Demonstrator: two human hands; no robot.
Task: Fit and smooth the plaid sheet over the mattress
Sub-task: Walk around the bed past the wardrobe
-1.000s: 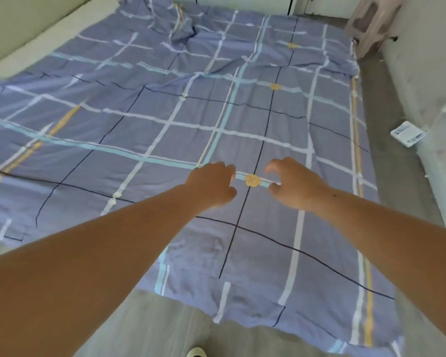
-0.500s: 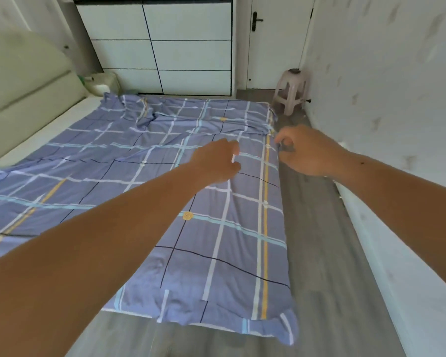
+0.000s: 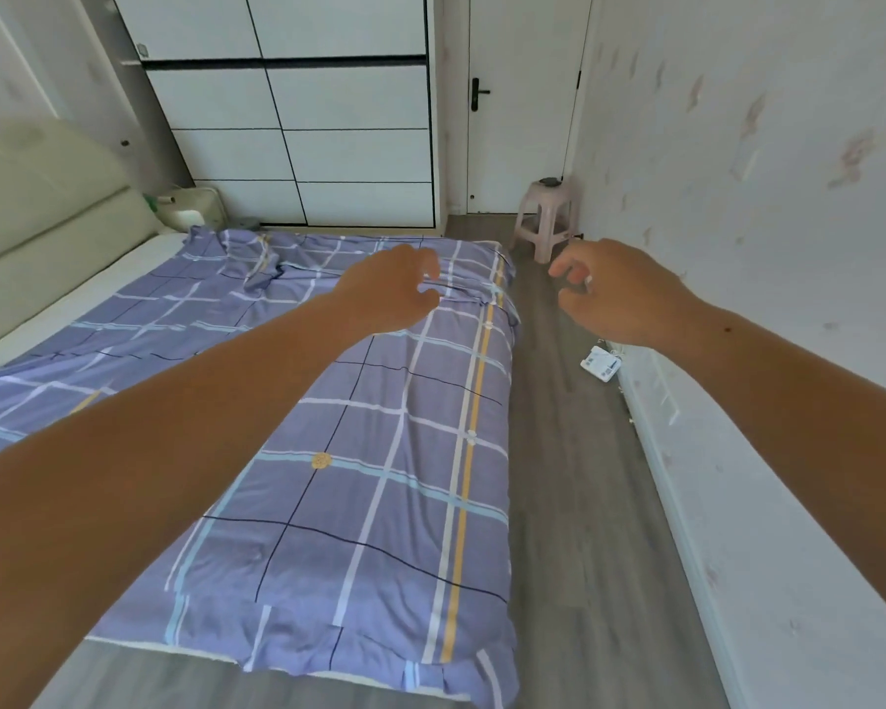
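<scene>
The purple plaid sheet (image 3: 379, 478) lies spread over the mattress (image 3: 139, 258), with a bare white strip of mattress showing along the left by the headboard. Wrinkles bunch at the sheet's far end and far right corner. My left hand (image 3: 387, 291) is stretched forward in the air above the far right part of the sheet, fingers loosely curled and holding nothing. My right hand (image 3: 617, 299) hangs over the floor beside the bed, fingers loosely curled and empty, with a ring on one finger.
A cream padded headboard (image 3: 37, 217) runs along the left. A white wardrobe (image 3: 303, 120) and a door (image 3: 520, 104) stand at the far end, with a pink plastic stool (image 3: 546, 220) in the corner. A small white device (image 3: 602, 363) lies on the grey floor by the right wall.
My view has lifted from the sheet's middle toward the far end of the room. Both hands rose off the sheet and reached forward, the right one moving out over the floor.
</scene>
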